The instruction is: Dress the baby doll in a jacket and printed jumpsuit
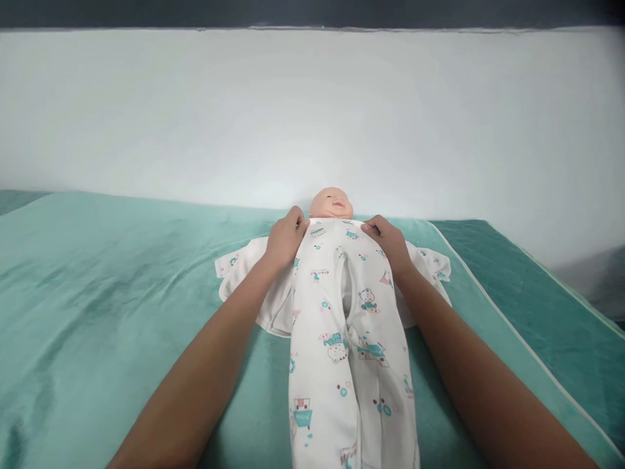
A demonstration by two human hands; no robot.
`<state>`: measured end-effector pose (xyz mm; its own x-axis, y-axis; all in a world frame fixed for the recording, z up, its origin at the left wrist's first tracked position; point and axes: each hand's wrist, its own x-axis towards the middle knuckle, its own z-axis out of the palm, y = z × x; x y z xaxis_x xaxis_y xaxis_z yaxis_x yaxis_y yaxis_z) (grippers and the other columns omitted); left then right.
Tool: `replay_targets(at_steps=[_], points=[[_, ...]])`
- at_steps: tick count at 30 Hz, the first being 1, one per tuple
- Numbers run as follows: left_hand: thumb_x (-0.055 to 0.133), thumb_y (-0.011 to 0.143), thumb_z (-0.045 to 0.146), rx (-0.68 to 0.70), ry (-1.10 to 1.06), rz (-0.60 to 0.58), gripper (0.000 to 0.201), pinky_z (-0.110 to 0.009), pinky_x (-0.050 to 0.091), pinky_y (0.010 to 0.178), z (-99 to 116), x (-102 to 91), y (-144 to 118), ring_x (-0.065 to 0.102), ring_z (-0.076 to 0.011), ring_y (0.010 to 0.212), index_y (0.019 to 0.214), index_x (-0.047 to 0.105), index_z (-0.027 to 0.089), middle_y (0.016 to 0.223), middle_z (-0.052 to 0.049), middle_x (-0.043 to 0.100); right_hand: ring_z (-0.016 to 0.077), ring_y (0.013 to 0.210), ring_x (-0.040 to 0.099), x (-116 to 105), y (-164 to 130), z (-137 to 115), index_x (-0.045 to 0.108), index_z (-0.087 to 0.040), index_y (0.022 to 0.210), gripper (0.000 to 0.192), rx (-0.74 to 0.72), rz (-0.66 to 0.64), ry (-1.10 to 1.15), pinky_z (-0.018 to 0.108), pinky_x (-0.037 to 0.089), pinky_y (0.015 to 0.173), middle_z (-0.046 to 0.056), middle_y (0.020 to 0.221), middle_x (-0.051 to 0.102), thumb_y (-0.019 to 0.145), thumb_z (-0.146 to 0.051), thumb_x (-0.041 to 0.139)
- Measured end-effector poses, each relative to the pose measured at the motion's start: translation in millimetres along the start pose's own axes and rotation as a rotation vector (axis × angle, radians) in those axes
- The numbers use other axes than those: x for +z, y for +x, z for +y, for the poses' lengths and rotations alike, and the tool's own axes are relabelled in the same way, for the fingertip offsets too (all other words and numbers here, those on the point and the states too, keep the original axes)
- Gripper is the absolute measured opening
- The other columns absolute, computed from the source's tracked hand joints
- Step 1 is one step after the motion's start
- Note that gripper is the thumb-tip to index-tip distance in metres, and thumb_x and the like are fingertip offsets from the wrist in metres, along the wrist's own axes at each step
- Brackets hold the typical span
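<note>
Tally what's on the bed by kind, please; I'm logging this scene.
Baby doll: 1
White printed romper: 1
Teal blanket: 1
Hands on the romper's shoulders: 2, the left hand and the right hand
Total: 5

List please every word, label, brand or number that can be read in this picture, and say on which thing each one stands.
Nothing can be read with certainty.
Baby suit: small coloured print near the chest and on a little truck picture low on one leg may hold letters, but it is too small and blurred to read.
Doll, green blanket, wall, left hand, right hand: no text.
</note>
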<state>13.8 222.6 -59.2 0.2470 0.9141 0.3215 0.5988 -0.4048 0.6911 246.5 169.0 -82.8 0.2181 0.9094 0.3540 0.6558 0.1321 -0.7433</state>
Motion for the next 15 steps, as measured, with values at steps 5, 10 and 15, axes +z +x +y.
replay_targets(at_steps=[5, 10, 15], points=[[0.051, 0.089, 0.030, 0.039, -0.017, -0.036, 0.008, -0.030, 0.040, 0.073, -3, 5.6, 0, 0.058, -0.0185, 0.080, 0.089, 0.057, 0.025, 0.090, -0.001, 0.065, 0.0213, 0.077, 0.055, 4, -2, -1, 0.055, -0.025, 0.081, 0.022, -0.013, 0.028, 0.070, 0.033, 0.040, 0.070, 0.003, 0.079, 0.063, 0.084, -0.047, 0.054], [0.042, 0.093, 0.027, 0.180, 0.025, -0.097, 0.032, -0.033, 0.043, 0.086, -5, 3.3, -8, 0.057, -0.0210, 0.103, 0.110, 0.069, 0.033, 0.109, -0.003, 0.064, 0.0263, 0.109, 0.058, -1, -15, -8, 0.064, -0.028, 0.115, 0.035, -0.261, -0.080, 0.088, 0.039, 0.041, 0.095, 0.005, 0.119, 0.067, 0.093, -0.044, 0.041], [0.041, 0.091, 0.021, 0.277, 0.057, -0.129, 0.043, -0.037, 0.039, 0.098, -7, -3.1, -26, 0.053, -0.0217, 0.108, 0.125, 0.063, 0.035, 0.116, -0.004, 0.063, 0.0327, 0.118, 0.052, -11, -25, -15, 0.068, -0.029, 0.114, 0.038, -0.184, -0.167, 0.054, 0.044, 0.039, 0.099, 0.005, 0.126, 0.066, 0.077, -0.038, 0.065]])
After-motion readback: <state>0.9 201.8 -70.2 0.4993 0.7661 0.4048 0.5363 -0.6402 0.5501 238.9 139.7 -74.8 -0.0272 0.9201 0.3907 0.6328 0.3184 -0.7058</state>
